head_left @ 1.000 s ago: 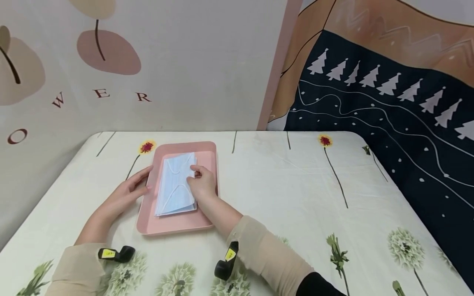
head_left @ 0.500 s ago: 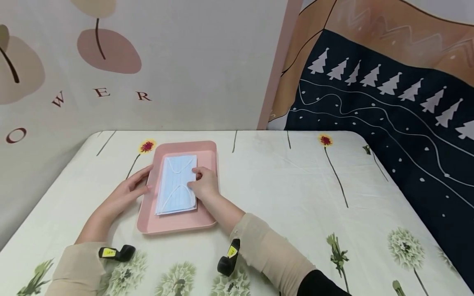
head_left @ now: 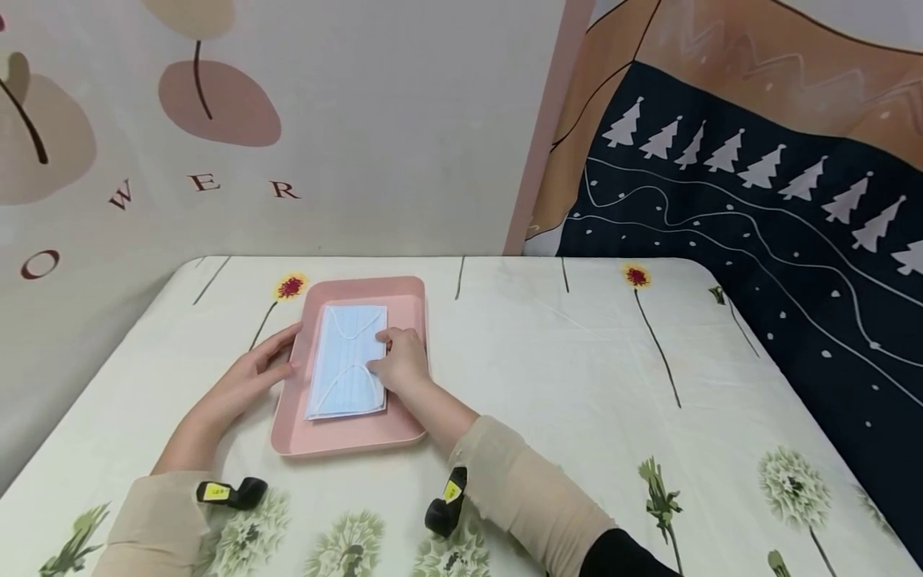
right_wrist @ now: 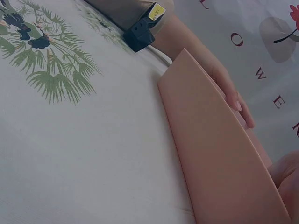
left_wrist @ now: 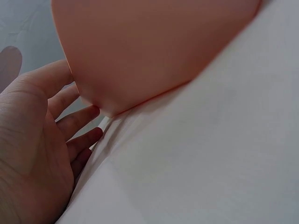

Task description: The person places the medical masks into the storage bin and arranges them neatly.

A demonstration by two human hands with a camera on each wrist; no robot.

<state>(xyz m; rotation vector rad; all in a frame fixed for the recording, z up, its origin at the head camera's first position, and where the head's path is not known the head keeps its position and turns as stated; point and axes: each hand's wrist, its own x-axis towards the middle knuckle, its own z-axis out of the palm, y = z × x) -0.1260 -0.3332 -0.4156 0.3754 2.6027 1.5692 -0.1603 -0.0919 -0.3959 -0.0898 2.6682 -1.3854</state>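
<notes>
A small stack of light-blue face masks (head_left: 346, 361), with white ear loops, lies in a pink rectangular tray (head_left: 346, 445). My right hand (head_left: 404, 361) reaches over the tray's right side and pinches the stack's right edge with curled fingers and thumb. In the right wrist view, only part of the right hand (right_wrist: 287, 175) shows past the tray wall. My left hand (head_left: 248, 381) lies against the tray's left edge. Its fingers are relaxed and spread, touching the tray's outer wall in the left wrist view, where the masks are hidden.
The tray stands on a table with a white flower-printed cloth (head_left: 541, 361). A pale printed wall cloth (head_left: 404, 128) hangs behind the table. On the right hangs a dark cloth with white trees (head_left: 721, 200). Small black cameras (head_left: 248, 493) sit on both sleeves.
The top of the mask stack was askew and its lower right corner slightly raised; now the stack lies straighter and flatter. My right hand has shifted slightly right and down; my left hand stays at the tray.
</notes>
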